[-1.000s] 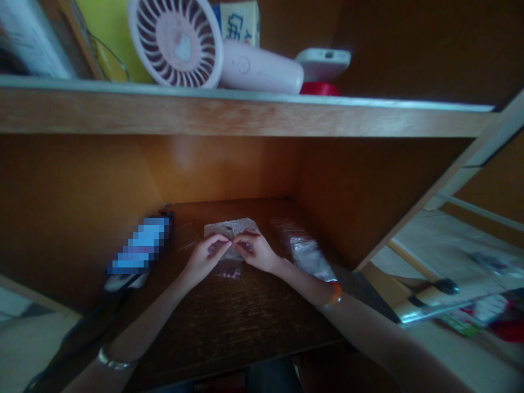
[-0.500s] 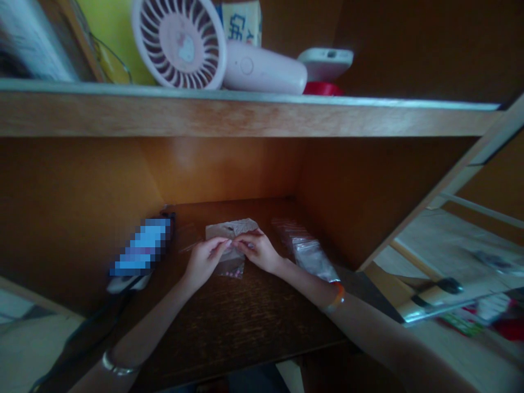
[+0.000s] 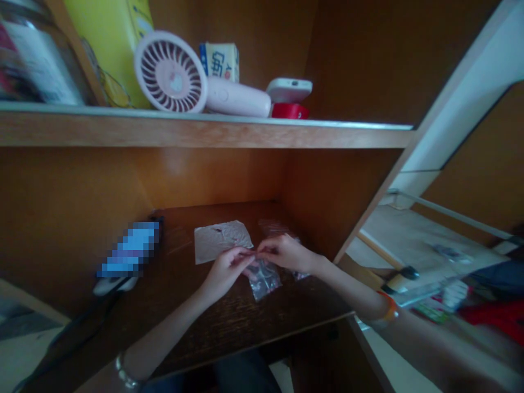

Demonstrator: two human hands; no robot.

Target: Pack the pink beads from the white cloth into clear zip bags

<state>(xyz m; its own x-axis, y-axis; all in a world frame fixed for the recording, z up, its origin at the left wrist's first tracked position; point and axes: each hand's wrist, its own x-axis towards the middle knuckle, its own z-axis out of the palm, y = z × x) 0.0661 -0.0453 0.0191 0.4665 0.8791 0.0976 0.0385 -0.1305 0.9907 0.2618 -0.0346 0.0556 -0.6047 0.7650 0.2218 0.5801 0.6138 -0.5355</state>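
Between my two hands hangs a small see-through plastic bag [image 3: 265, 283], its lower part resting on or just above the dark wooden desk. My left hand [image 3: 227, 268] pinches the bag's top edge from the left. Close beside it, my right hand [image 3: 290, 254] grips the same edge with thumb and fingertips, the two sets of fingertips almost touching. What lies inside the bag is too blurred to tell. Behind my left hand is a creased white sheet of paper [image 3: 208, 243] with small dark marks or bits on it. More plastic bags [image 3: 302, 276] lie partly hidden under my right hand.
A phone [image 3: 131, 248] with a blurred screen leans at the left, a cable near it. The shelf above [image 3: 196, 131] carries a pink handheld fan [image 3: 174, 76], a small box [image 3: 221, 61], a white device [image 3: 290, 89] and a red round object [image 3: 289, 111]. Wooden side panels enclose the desk.
Both hands have moved right, off the white paper. The plastic bag that lay in front of the paper is now held between them. My view has swung to the right.
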